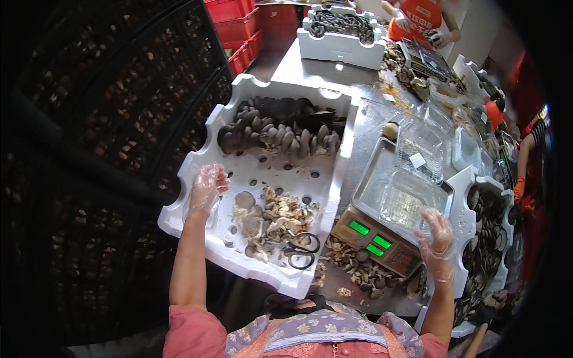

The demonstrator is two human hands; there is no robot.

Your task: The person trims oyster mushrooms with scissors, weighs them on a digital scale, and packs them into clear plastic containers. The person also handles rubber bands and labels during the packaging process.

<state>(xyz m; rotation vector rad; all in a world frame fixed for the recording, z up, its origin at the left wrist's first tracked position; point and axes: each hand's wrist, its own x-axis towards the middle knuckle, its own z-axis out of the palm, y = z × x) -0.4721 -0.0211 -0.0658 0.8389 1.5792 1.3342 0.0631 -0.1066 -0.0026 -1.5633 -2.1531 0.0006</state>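
Observation:
My left hand [209,188], in a clear plastic glove, hovers with curled fingers by the left wall of a white foam box [329,210]. Loose clear plastic hangs around its wrist; whether the fingers hold anything is unclear. Grey oyster mushrooms [286,134] fill the box's far end. Nearer lie mushroom trimmings [282,215] and black-handled scissors [302,250]. My right hand [436,237], gloved likewise, has its fingers spread beside a clear plastic tray [407,199]. That tray sits on the metal pan [371,174] of a digital scale [378,241] with lit green displays.
A stack of dark crates [112,134] rises at the left. Mushroom scraps [358,268] lie below the scale. Foam boxes of mushrooms stand at the right [468,223] and the back [340,51]. Clear plastic containers [421,152] crowd the table. A co-worker in an orange apron [418,20] stands opposite.

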